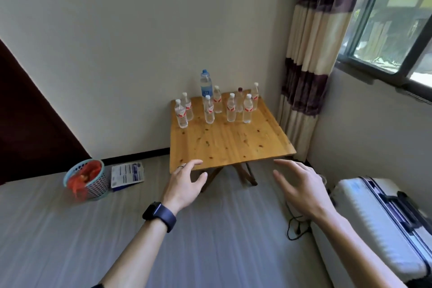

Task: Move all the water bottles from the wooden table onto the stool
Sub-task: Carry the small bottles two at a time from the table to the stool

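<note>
**Fingers [191,163] spread and empty, a crowded cluster ahead**

Well beyond the fingertips, at the far end of the square pale-wood folding table [229,145], the clear plastic water bottles [231,107] are stood upright in a tight cluster. Most are small, white-capped and red-labelled. One is dark-capped, and a taller blue-capped bottle [205,84] is set at the back. None is held.

The left hand [184,184], with a dark watch at its wrist, and the right hand [297,187] are held open near the table's front edge. Their fingers are loosely spread and slightly curved, and nothing is gripped.

Neighbours are likely to be knocked over if a middle or rear bottle is reached for past the front ones. These narrow bottles could be toppled by a sideways brush of a knuckle or sleeve.

The stool is not seen, so a carry with a turn is to be expected. On that carry, three things could be caught or struck:
- the black cable [294,224], below and to the right of the right fingers
- the white hard-shell suitcase [378,217], also below and to the right of the right fingers
- the blue plastic basket [87,180], left of the left fingers
</note>
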Action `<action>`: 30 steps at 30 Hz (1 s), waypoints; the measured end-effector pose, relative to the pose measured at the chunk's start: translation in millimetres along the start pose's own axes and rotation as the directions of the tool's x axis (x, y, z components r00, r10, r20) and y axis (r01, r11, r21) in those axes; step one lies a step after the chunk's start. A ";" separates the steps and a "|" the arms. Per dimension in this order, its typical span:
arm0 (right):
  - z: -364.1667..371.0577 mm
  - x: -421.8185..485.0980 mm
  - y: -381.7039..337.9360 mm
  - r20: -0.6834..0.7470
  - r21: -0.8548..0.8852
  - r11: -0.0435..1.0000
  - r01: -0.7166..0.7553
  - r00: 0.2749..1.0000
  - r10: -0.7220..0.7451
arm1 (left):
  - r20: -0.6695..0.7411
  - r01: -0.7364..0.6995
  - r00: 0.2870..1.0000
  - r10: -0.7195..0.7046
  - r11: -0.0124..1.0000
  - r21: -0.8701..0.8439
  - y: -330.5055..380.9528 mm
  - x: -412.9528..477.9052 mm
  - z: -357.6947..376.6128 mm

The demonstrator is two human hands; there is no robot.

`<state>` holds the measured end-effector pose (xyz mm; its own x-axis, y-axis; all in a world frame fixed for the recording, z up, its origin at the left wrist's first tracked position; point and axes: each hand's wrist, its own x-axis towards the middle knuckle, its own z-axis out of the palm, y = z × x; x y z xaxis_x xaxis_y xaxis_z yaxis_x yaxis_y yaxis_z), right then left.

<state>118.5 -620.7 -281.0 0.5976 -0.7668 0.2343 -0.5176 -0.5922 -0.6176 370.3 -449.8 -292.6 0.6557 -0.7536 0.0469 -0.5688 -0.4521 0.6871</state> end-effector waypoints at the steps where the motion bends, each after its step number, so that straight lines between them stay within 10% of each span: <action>1: 5.4 19.1 6.5 0.022 0.002 1.000 0.001 1.000 -0.001 | 0.003 0.022 1.000 -0.022 1.000 -0.003 -3.2 14.7 6.1; 30: 168.5 514.3 158.5 0.312 -0.044 0.941 -0.335 0.890 0.332 | 0.301 0.138 0.940 -0.162 0.985 0.100 -45.6 565.5 159.1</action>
<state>447.0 -1067.2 -384.9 0.5515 -0.8016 -0.2307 -0.7144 -0.3111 -0.6268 688.1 -931.2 -412.7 0.5587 -0.7785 -0.2860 -0.5197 -0.5974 0.6108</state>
